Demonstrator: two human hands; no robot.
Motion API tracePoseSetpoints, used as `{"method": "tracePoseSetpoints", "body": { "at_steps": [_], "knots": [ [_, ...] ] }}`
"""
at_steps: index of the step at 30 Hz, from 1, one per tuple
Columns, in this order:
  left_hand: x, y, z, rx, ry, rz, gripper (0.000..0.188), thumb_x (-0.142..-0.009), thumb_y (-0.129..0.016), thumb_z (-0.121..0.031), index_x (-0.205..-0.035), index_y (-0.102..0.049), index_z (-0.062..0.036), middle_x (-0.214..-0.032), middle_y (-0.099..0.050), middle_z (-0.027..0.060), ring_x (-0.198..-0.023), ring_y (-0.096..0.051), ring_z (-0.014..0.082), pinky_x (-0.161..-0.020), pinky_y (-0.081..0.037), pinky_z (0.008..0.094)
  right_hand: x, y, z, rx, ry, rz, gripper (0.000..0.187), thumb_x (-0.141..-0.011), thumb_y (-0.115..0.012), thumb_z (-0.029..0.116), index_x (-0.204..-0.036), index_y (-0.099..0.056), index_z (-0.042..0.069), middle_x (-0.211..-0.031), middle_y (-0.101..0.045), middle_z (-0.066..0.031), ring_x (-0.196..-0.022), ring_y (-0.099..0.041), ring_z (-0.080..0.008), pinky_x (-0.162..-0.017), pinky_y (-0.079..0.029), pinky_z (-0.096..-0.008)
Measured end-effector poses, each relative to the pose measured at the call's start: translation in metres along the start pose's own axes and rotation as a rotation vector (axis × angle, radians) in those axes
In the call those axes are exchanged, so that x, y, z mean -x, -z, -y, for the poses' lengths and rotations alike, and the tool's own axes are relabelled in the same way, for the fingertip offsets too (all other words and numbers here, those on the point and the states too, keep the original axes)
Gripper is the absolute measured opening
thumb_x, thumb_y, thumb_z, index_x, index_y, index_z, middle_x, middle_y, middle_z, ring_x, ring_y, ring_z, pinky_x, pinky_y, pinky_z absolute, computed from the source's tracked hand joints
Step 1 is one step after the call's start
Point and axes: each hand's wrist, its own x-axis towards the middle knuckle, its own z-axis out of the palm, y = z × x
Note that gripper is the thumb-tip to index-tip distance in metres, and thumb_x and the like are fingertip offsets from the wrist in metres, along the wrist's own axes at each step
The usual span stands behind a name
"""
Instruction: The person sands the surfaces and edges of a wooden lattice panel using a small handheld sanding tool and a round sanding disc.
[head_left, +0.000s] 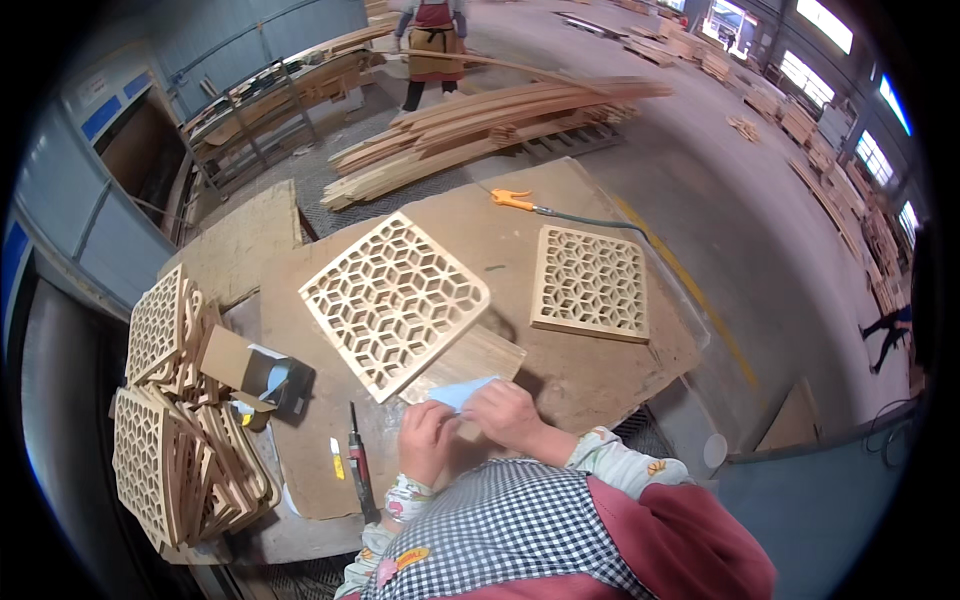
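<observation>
A light-blue folded sheet (461,392) lies between my two hands near the table's front edge; I cannot tell whether it is paper or cloth. My left hand (425,438) pinches its near left side. Closed on its right side is my right hand (506,412), fingers bent. Just beyond them a wooden lattice panel (398,300) with a hexagon and diamond pattern rests tilted on a flat wooden board (470,366). A second, smaller-looking lattice panel (590,282) lies flat to the right.
Stacked lattice panels (165,450) stand at the left, beside an open cardboard box (245,370) with blue contents. A red-and-black power tool (358,460) and a yellow knife (337,458) lie left of my hands. An orange air gun (513,199) with hose sits at the far edge. Beyond are timber piles (470,130) and a person (434,45).
</observation>
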Motion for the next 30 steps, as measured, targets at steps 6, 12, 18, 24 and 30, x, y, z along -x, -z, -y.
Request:
{"method": "tracePoseSetpoints", "body": {
  "at_steps": [6, 12, 18, 24, 30],
  "knots": [
    [0.000, -0.012, -0.001, -0.076, 0.021, -0.039, 0.016, -0.083, -0.083, -0.007, -0.098, -0.075, -0.0079, -0.103, -0.069, 0.0081, -0.100, -0.063, 0.0319, -0.088, -0.052, 0.0428, 0.015, 0.003, -0.014, -0.058, 0.018, 0.034, 0.017, -0.082, -0.079, 0.020, -0.093, -0.070, 0.011, -0.091, -0.066, -0.0038, -0.088, -0.065, -0.0249, -0.073, -0.054, -0.0375],
    [0.000, -0.018, -0.005, -0.081, 0.069, -0.039, 0.018, -0.083, -0.084, -0.010, -0.100, -0.077, -0.0076, -0.105, -0.067, 0.0085, -0.105, -0.061, 0.0300, -0.091, -0.050, 0.0416, 0.020, 0.009, -0.020, -0.025, 0.016, 0.046, 0.009, -0.089, -0.068, 0.011, -0.098, -0.068, 0.011, -0.101, -0.067, -0.0039, -0.091, -0.067, -0.0230, -0.074, -0.057, -0.0357],
    [0.002, -0.024, 0.009, 0.030, 0.122, -0.064, 0.013, -0.085, -0.081, -0.009, -0.097, -0.077, -0.0068, -0.102, -0.067, 0.0088, -0.104, -0.061, 0.0289, -0.093, -0.049, 0.0401, 0.013, 0.004, -0.015, -0.038, -0.042, -0.014, 0.012, -0.087, -0.074, 0.015, -0.095, -0.067, 0.011, -0.107, -0.068, -0.0050, -0.088, -0.070, -0.0251, -0.072, -0.058, -0.0374],
    [0.002, -0.022, 0.006, 0.019, 0.097, -0.067, 0.012, -0.083, -0.082, -0.008, -0.093, -0.076, -0.0063, -0.101, -0.067, 0.0086, -0.102, -0.061, 0.0284, -0.091, -0.049, 0.0401, 0.016, 0.001, -0.012, -0.068, -0.063, -0.027, 0.009, -0.087, -0.075, 0.015, -0.091, -0.068, 0.010, -0.101, -0.069, -0.0040, -0.087, -0.069, -0.0248, -0.073, -0.057, -0.0376],
    [0.003, -0.022, 0.009, 0.008, 0.103, -0.043, 0.013, -0.081, -0.083, -0.009, -0.092, -0.076, -0.0070, -0.102, -0.066, 0.0083, -0.104, -0.060, 0.0283, -0.092, -0.048, 0.0404, 0.021, 0.000, -0.014, -0.107, -0.093, -0.014, 0.009, -0.086, -0.076, 0.016, -0.089, -0.071, 0.010, -0.096, -0.069, -0.0044, -0.087, -0.069, -0.0246, -0.075, -0.057, -0.0372]
  ]
}}
